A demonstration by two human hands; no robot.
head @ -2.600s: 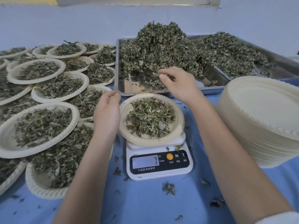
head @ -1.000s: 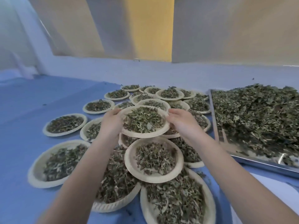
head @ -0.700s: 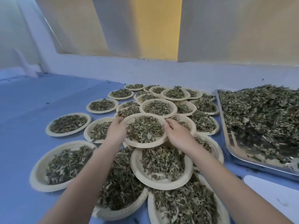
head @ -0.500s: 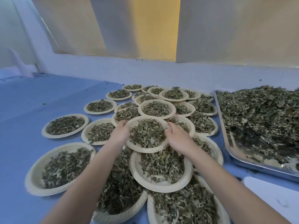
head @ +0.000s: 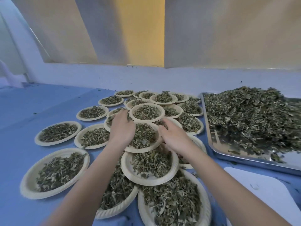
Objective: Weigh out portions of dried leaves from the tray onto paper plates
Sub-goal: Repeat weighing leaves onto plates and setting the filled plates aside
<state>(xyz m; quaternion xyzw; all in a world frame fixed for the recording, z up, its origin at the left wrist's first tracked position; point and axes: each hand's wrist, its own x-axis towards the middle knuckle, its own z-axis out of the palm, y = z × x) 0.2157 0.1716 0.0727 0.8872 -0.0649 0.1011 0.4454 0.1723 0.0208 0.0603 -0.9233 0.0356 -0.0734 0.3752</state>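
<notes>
A paper plate [head: 143, 150] heaped with dried leaves sits on top of other filled plates in the middle of the cluster. My left hand [head: 121, 129] holds its left rim, fingers reaching forward. My right hand [head: 174, 137] holds its right rim with the fingers curled down over the edge. The steel tray [head: 244, 158] stands to the right, with a big pile of dried leaves [head: 250, 116] in it.
Several filled paper plates [head: 55, 172] overlap across the blue table [head: 32, 103], from the near edge to the back wall. A white rounded scale platform [head: 260, 190] shows at the lower right, just in front of the tray.
The plate left the scale and was carried left over the cluster. Over the last second both hands lowered it onto the plates beneath.
</notes>
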